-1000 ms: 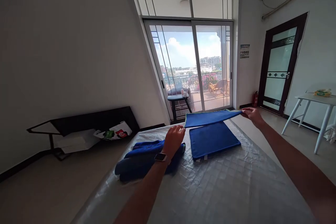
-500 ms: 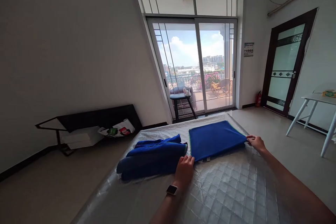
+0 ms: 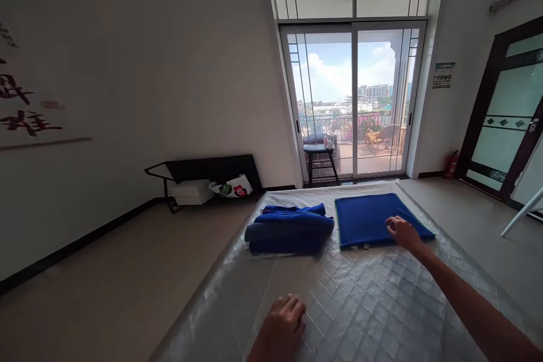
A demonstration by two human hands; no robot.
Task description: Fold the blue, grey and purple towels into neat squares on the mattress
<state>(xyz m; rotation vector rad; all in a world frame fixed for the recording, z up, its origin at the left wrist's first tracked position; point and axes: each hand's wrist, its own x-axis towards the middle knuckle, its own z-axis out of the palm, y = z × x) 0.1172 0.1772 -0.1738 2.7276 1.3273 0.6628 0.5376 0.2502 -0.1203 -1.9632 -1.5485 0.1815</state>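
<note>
A flat, folded blue cloth (image 3: 367,218) with a green edge lies on a mattress (image 3: 339,294) wrapped in clear plastic. Over its right part hovers my right hand (image 3: 403,233), fingers loosely bent and apart, holding nothing; whether it touches the cloth I cannot tell. To the left lies a looser, rolled-looking bundle of blue cloth (image 3: 291,235), separate from the flat one. My left hand (image 3: 282,319) is nearer to me, low over the mattress and in front of the bundle. Its fingers are relaxed and slightly curled, with nothing in them.
A dark stool (image 3: 319,150) stands by the sliding glass door (image 3: 354,102) beyond the mattress. Against the left wall are a black frame (image 3: 212,167), white boxes (image 3: 186,192) and a printed bag (image 3: 233,186). A fire extinguisher (image 3: 451,164) stands beside the right door.
Both hands have let go of the flat cloth's near corners. My left hand has drawn back toward me; my right has moved inward over the cloth. The view has turned left.
</note>
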